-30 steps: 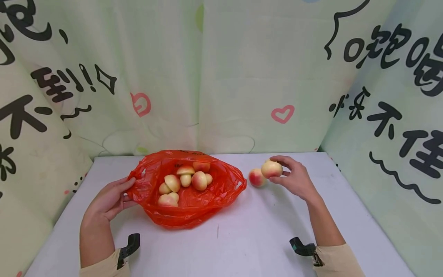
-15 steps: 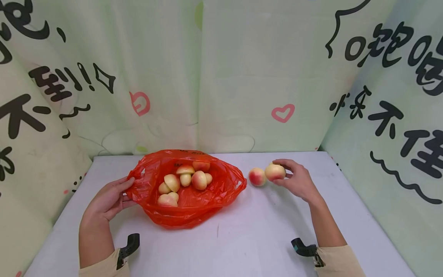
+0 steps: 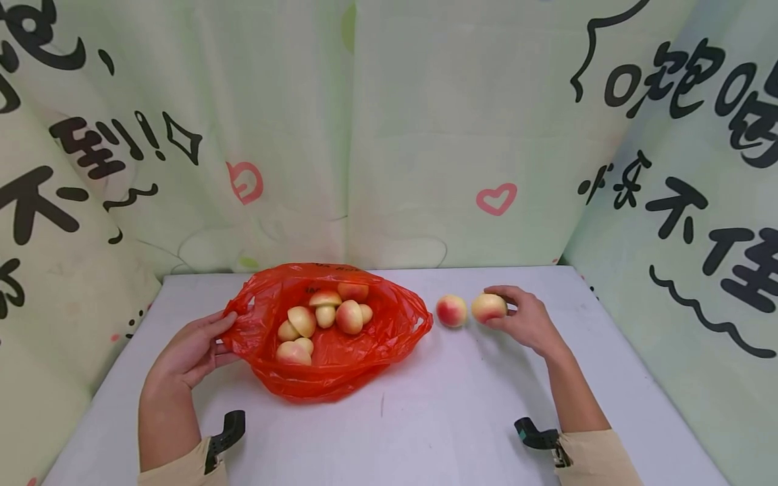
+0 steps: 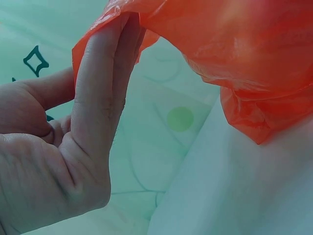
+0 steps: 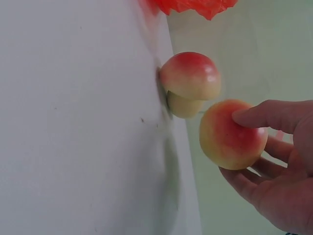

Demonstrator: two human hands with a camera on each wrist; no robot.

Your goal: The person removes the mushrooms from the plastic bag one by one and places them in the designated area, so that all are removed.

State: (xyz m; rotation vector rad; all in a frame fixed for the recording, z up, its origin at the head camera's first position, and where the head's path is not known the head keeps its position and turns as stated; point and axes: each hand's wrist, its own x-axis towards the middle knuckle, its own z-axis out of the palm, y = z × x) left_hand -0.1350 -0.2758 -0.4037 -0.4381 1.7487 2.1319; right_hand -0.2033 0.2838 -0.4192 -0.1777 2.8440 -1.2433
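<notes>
My left hand [image 3: 191, 347] pinches the left edge of a red plastic bag [image 3: 365, 364], fingers under the film in the left wrist view. The bag's mouth is spread wide, and several glossy pink-and-cream mushrooms [image 3: 349, 317] lie inside. To the right of the bag, my right hand [image 3: 525, 320] grips another mushroom [image 5: 232, 139] by its rounded red-yellow cap; its stem is hidden. The right wrist view shows this one held clear of the table, the thumb on top of the cap. Between it and the bag, a single mushroom [image 5: 190, 76] lies on the table, stem showing.
The white table [image 3: 395, 439] ends at the back against a pale green curtain [image 3: 413, 135] with hearts and black lettering. More curtain stands along both sides. A black wrist mount [image 3: 231, 432] sticks out by the left sleeve, and another mount [image 3: 535, 435] by the right.
My right hand has moved slightly right and lower with its mushroom, opening a gap to the one on the table. The left hand and the bag stay nearly still.
</notes>
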